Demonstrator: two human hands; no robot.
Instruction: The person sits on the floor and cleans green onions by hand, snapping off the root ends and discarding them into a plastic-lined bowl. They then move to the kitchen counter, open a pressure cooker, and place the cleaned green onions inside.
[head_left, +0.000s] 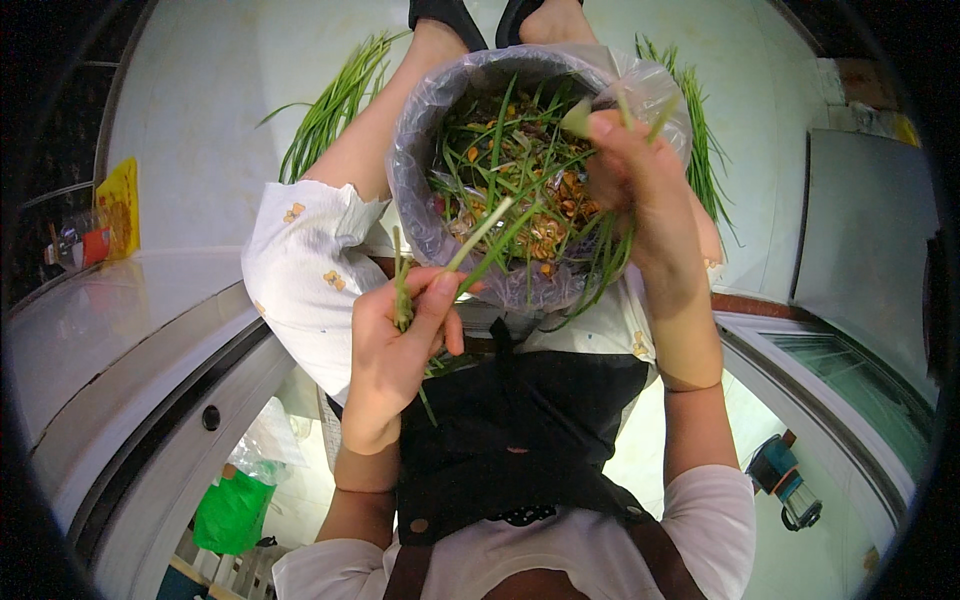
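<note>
Below the bin, my left hand (409, 319) pinches a pale-ended green stalk (480, 238) between thumb and fingers, with a small bunch of stalk ends (403, 300) tucked in the same hand. Over the right rim, my right hand (637, 165) holds a few long green leaves and stalks, blurred at their tips; some of its fingers are hidden. Between my legs stands a round bin lined with a clear plastic bag (414, 161), holding green leaf scraps (499, 150) and orange-brown bits (551, 225).
Long green stalks lie on the floor in a left bundle (334, 112) and a right bundle (701, 135). Sliding-door frames (180, 435) run beside me. A grey panel (862, 217) stands right. A green bag (234, 510) and a teal appliance (780, 472) are behind me.
</note>
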